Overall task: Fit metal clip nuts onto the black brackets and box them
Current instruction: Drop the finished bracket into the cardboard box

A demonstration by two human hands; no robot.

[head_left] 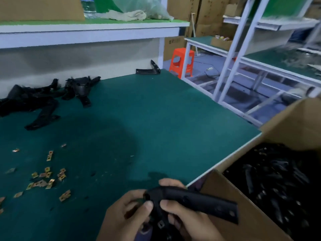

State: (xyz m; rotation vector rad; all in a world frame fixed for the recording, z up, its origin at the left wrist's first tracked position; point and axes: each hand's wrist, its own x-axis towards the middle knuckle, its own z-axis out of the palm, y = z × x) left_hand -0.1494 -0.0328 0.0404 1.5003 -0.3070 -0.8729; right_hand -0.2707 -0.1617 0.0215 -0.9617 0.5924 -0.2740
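From the head: a dark green surface (156,110) with white edging, backed by a pale wall panel (78,60) and a green-topped shelf (86,26) above. On that shelf, one water bottle (88,7), one crumpled cloth (125,15), one clear plastic bag (139,5) and one cardboard carton (40,7) at the left. Beyond the right edge, one orange stool (181,61), white-framed benches (243,58) and stacked cartons (208,14) against the back wall. At the far left edge, one tangled heap of black brackets (40,100), too overlapped to count. At the far right corner, one lone bracket (147,70) leaning on the wall panel. Toward the near left corner, loose brass-coloured clip nuts (46,174), about twenty, too blurred for an exact count. Against the near right corner, one open cardboard box (243,214), filled with dark boxed brackets (278,180), number not countable. Over the near edge, just beside the box, two hands, both closed round one black angled bracket (194,200). Left hand (126,214) pinching at the bend with thumb on top, right hand (187,218) gripping just past the bend, long arm pointing over the box. One fitted clip nut (160,224) seated on the lower arm between the hands.
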